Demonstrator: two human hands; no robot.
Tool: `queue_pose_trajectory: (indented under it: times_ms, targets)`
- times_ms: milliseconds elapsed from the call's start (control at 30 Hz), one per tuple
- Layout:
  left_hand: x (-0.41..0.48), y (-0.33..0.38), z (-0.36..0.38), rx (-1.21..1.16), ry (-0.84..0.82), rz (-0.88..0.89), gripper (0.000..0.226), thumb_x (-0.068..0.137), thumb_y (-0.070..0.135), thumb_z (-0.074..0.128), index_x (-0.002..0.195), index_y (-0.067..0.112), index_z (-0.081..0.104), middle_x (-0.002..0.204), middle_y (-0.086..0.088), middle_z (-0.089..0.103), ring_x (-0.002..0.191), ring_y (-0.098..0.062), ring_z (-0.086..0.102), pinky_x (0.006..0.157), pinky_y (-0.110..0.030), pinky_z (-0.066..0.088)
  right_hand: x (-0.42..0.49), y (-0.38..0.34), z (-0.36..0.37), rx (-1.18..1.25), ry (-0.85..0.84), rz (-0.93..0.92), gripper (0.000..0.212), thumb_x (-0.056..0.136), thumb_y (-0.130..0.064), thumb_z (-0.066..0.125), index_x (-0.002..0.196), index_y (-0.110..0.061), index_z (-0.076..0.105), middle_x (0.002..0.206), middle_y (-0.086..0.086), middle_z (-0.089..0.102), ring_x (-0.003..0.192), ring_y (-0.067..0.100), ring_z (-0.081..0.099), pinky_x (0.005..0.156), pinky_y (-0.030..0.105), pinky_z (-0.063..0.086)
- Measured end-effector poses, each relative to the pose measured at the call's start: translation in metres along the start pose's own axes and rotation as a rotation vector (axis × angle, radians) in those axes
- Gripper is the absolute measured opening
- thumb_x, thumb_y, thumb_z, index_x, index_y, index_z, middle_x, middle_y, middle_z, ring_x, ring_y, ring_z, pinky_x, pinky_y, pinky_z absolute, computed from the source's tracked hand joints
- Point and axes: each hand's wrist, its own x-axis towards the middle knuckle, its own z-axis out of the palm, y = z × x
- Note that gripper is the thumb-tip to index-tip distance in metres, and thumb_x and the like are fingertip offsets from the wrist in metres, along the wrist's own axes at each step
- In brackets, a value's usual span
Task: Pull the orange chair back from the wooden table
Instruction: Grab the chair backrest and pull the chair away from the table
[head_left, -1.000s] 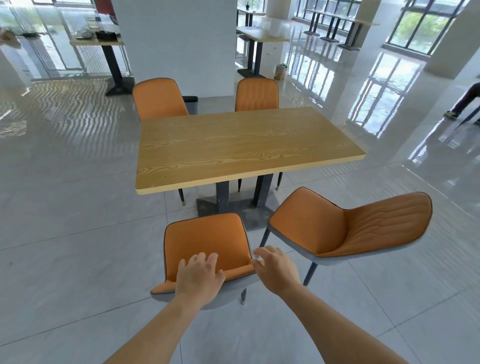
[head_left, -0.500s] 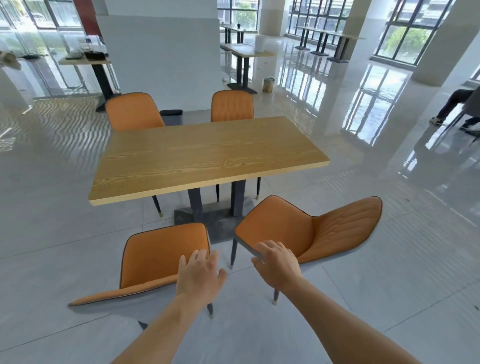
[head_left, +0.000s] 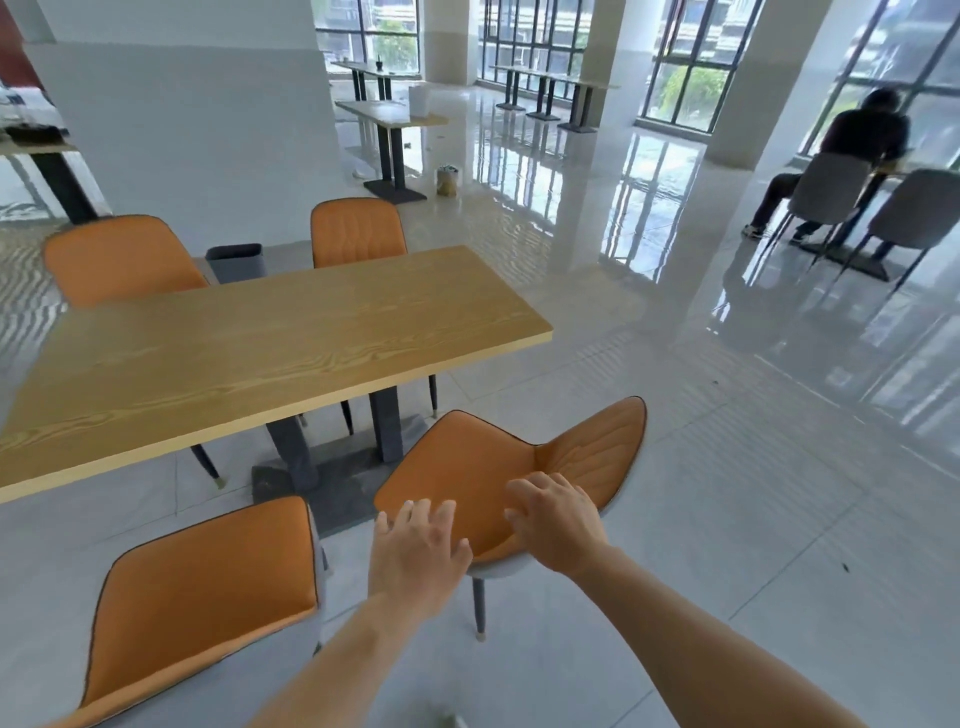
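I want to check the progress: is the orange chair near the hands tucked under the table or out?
Out. The orange chair stands clear of the wooden table edge, its whole seat visible.

The one head-worn camera looks forward and down, close over the wooden table (head_left: 270, 353) corner.

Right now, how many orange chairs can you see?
4. Two on the table's far side: far left chair, far right chair. Two nearer: near left chair, near right chair. More may be hidden.

No readable text, label, brand, number or sign anywhere in view
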Motion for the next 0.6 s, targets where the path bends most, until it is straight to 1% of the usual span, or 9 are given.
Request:
queue_pose_trajectory:
  times_ms: [167,333,433,600]
  targets:
    - [0.052,0.043,0.001,-0.023,-0.025,0.069,0.052,0.102,0.051,0.034,0.148,0.028,0.034,0.150,-0.001,0.046,0.141,-0.022,0.037,0.119,-0.051,0.023,0.036,0.056,-0.006,-0.030,-0.011,0.059,0.030,0.098,-0.040,0.050,0.122,-0.026,0.061,0.125,-0.003,0.064,0.117,0.023,0.057,0.098,0.043,0.049]
    - [0.105,0.085,0.008,-0.056,-0.073,0.118,0.053,0.101,0.053,0.031,0.148,0.029,0.032,0.153,-0.002,0.044,0.144,-0.023,0.034,0.120,-0.051,0.022,0.069,0.108,-0.022,-0.062,-0.074,0.111,0.035,0.099,-0.037,0.050,0.129,-0.023,0.060,0.125,0.000,0.063,0.121,0.025,0.054,0.100,0.043,0.047]
    - [0.130,0.108,0.013,-0.045,-0.104,0.146,0.054,0.102,0.053,0.029,0.149,0.028,0.032,0.154,-0.003,0.043,0.145,-0.025,0.033,0.121,-0.052,0.021,0.084,0.133,-0.028,-0.074,-0.084,0.131,0.035,0.099,-0.038,0.049,0.128,-0.022,0.060,0.118,0.000,0.064,0.116,0.025,0.055,0.098,0.040,0.047]
    - [0.163,0.153,0.022,-0.048,-0.120,0.151,0.054,0.102,0.053,0.028,0.148,0.027,0.033,0.153,-0.003,0.043,0.144,-0.025,0.034,0.121,-0.052,0.021,0.104,0.182,-0.031,-0.079,-0.113,0.118,0.032,0.099,-0.038,0.047,0.125,-0.026,0.061,0.116,-0.003,0.064,0.113,0.022,0.055,0.097,0.036,0.045]
